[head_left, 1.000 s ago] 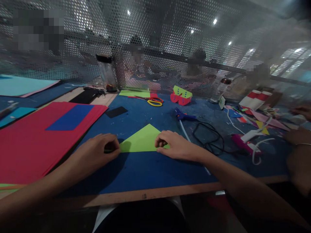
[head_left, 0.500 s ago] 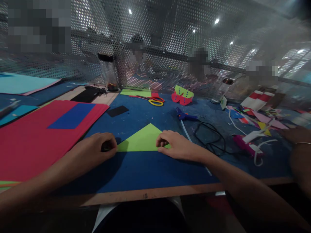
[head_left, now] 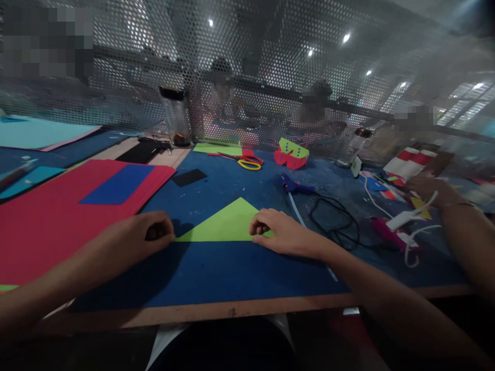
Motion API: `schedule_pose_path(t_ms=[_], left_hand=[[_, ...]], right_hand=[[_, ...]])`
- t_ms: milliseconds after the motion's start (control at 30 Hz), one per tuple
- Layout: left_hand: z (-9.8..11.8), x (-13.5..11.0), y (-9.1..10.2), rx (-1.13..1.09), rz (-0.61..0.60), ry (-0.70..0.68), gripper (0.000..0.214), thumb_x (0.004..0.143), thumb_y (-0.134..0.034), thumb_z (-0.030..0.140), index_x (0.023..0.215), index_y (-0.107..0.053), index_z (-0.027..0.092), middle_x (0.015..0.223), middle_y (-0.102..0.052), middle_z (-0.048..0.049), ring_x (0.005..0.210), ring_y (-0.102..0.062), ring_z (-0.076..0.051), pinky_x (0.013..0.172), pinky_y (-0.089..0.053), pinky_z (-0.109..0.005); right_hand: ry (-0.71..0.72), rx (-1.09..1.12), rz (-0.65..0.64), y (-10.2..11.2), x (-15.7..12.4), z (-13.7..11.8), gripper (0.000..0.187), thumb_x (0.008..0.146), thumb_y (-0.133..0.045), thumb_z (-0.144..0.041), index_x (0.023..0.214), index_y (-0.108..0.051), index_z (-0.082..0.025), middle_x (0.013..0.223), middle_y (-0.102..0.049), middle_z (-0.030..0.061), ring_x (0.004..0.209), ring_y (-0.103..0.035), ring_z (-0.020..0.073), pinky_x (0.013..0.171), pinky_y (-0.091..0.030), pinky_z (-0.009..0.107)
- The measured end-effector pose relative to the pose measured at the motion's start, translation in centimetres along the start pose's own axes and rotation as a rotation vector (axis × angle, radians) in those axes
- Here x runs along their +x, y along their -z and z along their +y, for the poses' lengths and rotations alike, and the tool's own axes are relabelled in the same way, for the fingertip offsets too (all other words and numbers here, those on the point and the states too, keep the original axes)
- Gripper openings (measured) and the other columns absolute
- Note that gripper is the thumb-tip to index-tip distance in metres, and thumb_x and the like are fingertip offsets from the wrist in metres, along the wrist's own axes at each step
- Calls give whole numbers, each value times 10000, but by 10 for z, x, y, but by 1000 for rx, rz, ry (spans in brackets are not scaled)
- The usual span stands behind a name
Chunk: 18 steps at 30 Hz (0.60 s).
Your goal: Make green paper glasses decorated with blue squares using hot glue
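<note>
Two tips of a flat lime-green paper triangle point(head_left: 228, 226) are being pressed down by clenched fingers point(head_left: 164, 233), left hand point(head_left: 141, 241) and right hand point(head_left: 281, 235).

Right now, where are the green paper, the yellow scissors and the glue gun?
green paper point(head_left: 226, 226), head view, middle of the flat triangle.
yellow scissors point(head_left: 243, 163), head view, on the yellow handle.
glue gun point(head_left: 296, 188), head view, on its blue body.

One green triangle point(head_left: 226, 225); one scissors pair point(head_left: 247, 163); two jars point(head_left: 175, 117) point(head_left: 353, 147); one blue glue gun point(head_left: 294, 186); one black cable point(head_left: 334, 226).
</note>
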State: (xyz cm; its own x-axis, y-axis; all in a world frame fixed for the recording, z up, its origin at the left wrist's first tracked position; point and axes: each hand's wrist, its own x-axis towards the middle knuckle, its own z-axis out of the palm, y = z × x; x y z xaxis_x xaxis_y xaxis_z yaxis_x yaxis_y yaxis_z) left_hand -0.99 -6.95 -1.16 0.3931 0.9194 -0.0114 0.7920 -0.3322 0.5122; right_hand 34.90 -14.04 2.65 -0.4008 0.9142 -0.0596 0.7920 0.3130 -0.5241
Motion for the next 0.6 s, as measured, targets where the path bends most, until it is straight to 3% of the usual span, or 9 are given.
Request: schedule_pose_path(t_ms=[100,233,267,333,400,500,600], left_hand=[[-10,1,-1,33,-3,-25,289,895,-613,518,871,-694,242,736,-677,-32,676,-618,-246,634,-421,-348],[-8,-6,-1,76,100,-93,244,898,-616,479,871,-700,252,750,-708,-36,640,-624,-229,591,-447,-331],[-3,-9,-1,79,96,-147,214,920,-620,441,919,-714,248,824,-742,-41,694,-658,-235,621,-484,-331],[9,-14,-3,80,231,-253,196,973,-606,398,978,-726,242,949,-767,-55,836,-705,-266,727,-543,-362],[23,-16,-8,63,253,-391,160,1006,-627,386,1037,-737,273,1043,-770,-41,983,-724,-285,840,-562,-366],[43,-11,-17,39,178,-607,139,1043,-614,324,1076,-746,295,1067,-756,-34,1001,-720,-256,868,-560,-344],[60,2,-26,53,111,-717,172,1065,-569,225,1047,-739,246,1035,-746,-54,940,-712,-228,839,-551,-337]], right_hand=[[9,8,2,-1,0,3,58,983,-720,-192,1036,-706,-207,1109,-720,46,1069,-635,216,921,-425,348],[19,7,11,-2,0,4,55,976,-718,-193,1029,-708,-204,1097,-719,49,1052,-636,215,911,-427,350],[21,8,11,-2,0,4,56,975,-719,-191,1029,-709,-203,1096,-719,49,1049,-638,213,908,-429,347],[19,11,11,-2,0,4,58,974,-721,-187,1029,-711,-202,1096,-720,48,1045,-641,211,902,-433,342],[21,9,15,-2,0,4,58,973,-726,-184,1026,-712,-204,1091,-723,47,1044,-642,211,903,-434,341],[35,9,29,-2,0,5,53,976,-747,-199,1019,-717,-205,1078,-728,40,1039,-642,209,901,-429,340],[24,7,39,-3,1,4,63,980,-779,-235,991,-725,-204,1042,-730,26,1006,-642,199,883,-415,331]])
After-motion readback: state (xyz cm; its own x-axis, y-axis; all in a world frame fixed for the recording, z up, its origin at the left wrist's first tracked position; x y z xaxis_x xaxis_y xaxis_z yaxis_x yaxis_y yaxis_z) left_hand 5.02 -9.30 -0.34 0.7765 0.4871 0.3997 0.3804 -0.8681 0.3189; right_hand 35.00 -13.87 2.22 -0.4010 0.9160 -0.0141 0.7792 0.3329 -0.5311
